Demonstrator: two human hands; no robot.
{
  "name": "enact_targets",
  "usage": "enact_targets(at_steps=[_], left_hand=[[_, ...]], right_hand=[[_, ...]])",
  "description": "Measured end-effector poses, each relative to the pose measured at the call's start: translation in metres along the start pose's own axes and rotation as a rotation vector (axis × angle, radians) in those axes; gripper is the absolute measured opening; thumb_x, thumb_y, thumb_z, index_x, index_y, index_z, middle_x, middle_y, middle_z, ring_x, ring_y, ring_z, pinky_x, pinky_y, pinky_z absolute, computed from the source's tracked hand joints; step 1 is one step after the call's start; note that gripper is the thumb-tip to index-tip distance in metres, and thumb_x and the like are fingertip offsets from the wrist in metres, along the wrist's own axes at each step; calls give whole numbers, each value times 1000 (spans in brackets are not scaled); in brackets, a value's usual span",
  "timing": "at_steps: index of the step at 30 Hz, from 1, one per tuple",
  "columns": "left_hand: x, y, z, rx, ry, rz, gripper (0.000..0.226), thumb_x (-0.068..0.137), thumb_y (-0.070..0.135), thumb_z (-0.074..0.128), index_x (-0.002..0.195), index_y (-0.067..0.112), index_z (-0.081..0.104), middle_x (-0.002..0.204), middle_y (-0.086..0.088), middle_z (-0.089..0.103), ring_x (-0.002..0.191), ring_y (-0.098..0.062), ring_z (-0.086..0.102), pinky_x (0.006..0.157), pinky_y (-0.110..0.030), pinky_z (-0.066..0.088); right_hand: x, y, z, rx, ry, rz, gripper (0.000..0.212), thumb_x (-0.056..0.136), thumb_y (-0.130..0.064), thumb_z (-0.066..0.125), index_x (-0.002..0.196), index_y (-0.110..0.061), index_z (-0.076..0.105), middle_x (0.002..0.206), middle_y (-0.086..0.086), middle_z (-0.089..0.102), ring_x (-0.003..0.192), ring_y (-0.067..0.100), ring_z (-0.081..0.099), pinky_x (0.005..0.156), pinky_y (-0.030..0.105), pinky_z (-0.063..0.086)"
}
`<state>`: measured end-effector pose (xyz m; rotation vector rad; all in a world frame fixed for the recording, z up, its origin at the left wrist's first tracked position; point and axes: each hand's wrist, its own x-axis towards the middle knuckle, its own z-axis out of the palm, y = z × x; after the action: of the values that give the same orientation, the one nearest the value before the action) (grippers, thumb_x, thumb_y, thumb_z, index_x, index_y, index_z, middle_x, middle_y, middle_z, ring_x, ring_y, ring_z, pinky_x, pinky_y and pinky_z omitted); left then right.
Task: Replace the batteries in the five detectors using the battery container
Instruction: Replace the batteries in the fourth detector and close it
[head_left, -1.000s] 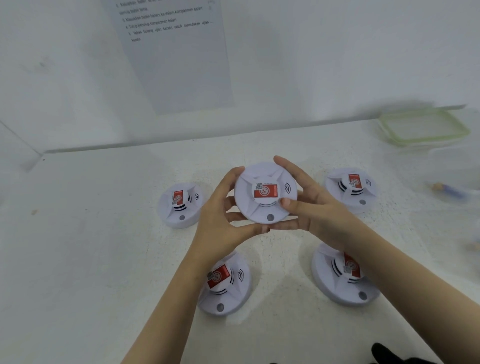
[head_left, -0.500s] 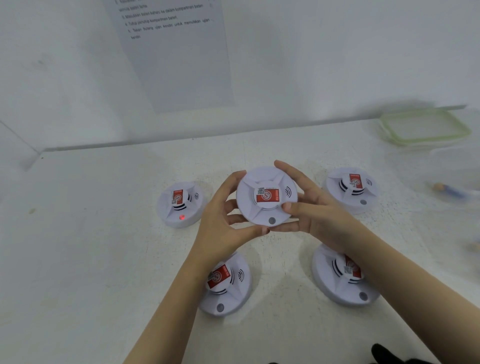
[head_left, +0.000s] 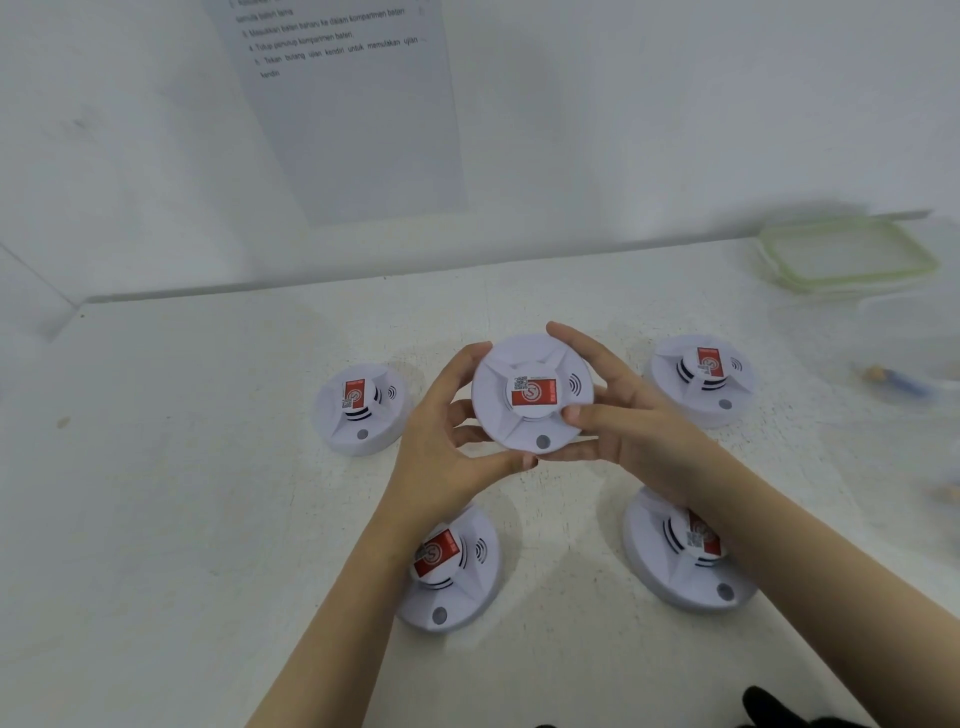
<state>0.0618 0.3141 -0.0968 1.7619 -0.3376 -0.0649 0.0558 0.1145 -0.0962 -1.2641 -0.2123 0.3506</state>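
Change: red light on far-left detector (head_left: 361, 410), lit half a sec ago, is now off; its button reads grey. The held detector (head_left: 532, 395) & both hands are approx. where they were, no real shift.
In hand: held detector is a white round smoke detector, lifted off the surface (head_left: 182, 493). Face w/ red label & QR code is twd the camera, label approx. level, grey button at lower edge. It sits mid-scene, between the 4 others.
L side: left hand (head_left: 447, 457) grips the held detector's left side. Thumb tip is at the lower rim, index runs up the upper-left rim, other fingers curl behind.
R side: right hand (head_left: 639, 431) grips the right side. Thumb lies across the face just right of the label, fingers wrap the upper-right rim & back.
Others: all 4 face up on the surface, apart from each other.
- far-left detector: left of left hand
- far-right detector (head_left: 701, 379): beyond right hand
- near-left detector (head_left: 449, 571): partly hidden under left wrist
- near-right detector (head_left: 675, 571): partly hidden by right forearm

Container: battery container (head_left: 904, 322) is clear & blurred, far right on the surface. Its green-rimmed lid (head_left: 847, 254) lies behind it, nr the wall (head_left: 675, 104). A blue-and-tan item (head_left: 896, 382) is in or by it, too blurred to say which.
Backdrop: printed paper sheet (head_left: 358, 114) on the wall, text mostly too small to read.
Bottom edge: dark item (head_left: 769, 706), cut off by frame, can't ID.
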Motion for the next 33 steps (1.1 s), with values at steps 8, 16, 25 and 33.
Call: enact_targets(at_steps=[8, 16, 25, 33], left_hand=[[2, -1, 1, 20, -1, 1, 86, 58, 14, 86, 132, 28, 45, 125, 12, 60, 108, -18, 63, 83, -39, 58], [3, -2, 1, 23, 6, 0, 85, 57, 15, 85, 131, 30, 45, 126, 10, 59, 108, -18, 63, 83, -37, 58], [5, 1, 3, 36, 17, 29, 82, 56, 16, 86, 124, 36, 45, 120, 16, 61, 105, -9, 63, 78, -22, 55], [6, -2, -2, 157, 25, 89, 85, 57, 12, 90, 124, 36, 45, 123, 12, 60, 109, -2, 58, 85, -12, 47]], right_hand=[[1, 0, -1, -84, 28, -9, 65, 81, -8, 59, 135, -41, 42, 121, 8, 64, 104, 29, 64, 81, 40, 55], [2, -1, 1, -80, 35, -4, 66, 80, -7, 59, 135, -40, 42, 121, 11, 63, 102, 27, 65, 78, 36, 55], [2, -6, -1, -145, 37, 5, 65, 81, -11, 59, 135, -43, 41, 119, 8, 64, 99, 24, 64, 80, 35, 55], [2, -12, 0, -151, 44, 26, 63, 87, -2, 58, 136, -38, 41, 112, 7, 66, 93, 22, 64, 78, 33, 56]])
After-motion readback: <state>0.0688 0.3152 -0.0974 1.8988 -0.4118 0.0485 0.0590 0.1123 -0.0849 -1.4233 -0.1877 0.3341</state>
